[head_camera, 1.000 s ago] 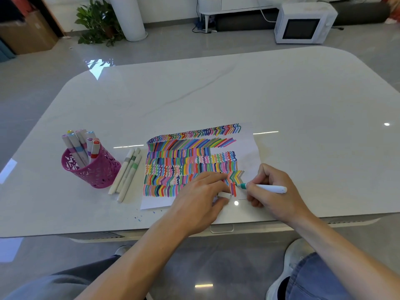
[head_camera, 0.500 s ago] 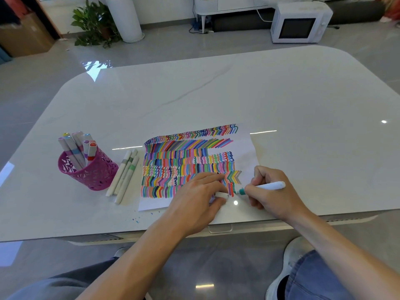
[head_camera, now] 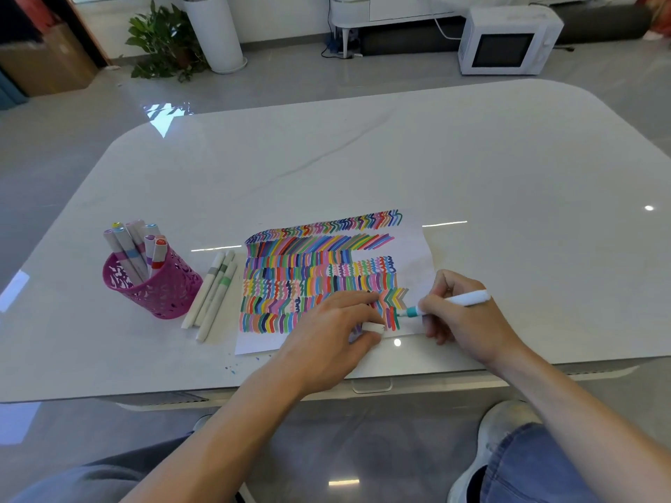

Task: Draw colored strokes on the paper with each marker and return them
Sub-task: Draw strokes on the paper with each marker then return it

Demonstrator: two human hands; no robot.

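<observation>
Head view: the right hand (head_camera: 468, 328) pinches a white plastic marker with a teal tip (head_camera: 466, 298) between thumb and curled fingers, its tip touching the thin white paper sheet (head_camera: 417, 259) at the lower right, beside the last coloured strokes. The left hand (head_camera: 326, 335) rests on the sheet, probably to stop it sliding on the glossy marble-look table (head_camera: 363, 157), its fingers curled round a small white cap (head_camera: 374, 327). Capped markers (head_camera: 134, 248) stand in a pink perforated cup (head_camera: 159, 292); three pale markers (head_camera: 214, 288) lie beside it.

One head-worn wide-angle camera looks forward and down, close over the paper (head_camera: 414, 268) on the table (head_camera: 363, 157).
</observation>
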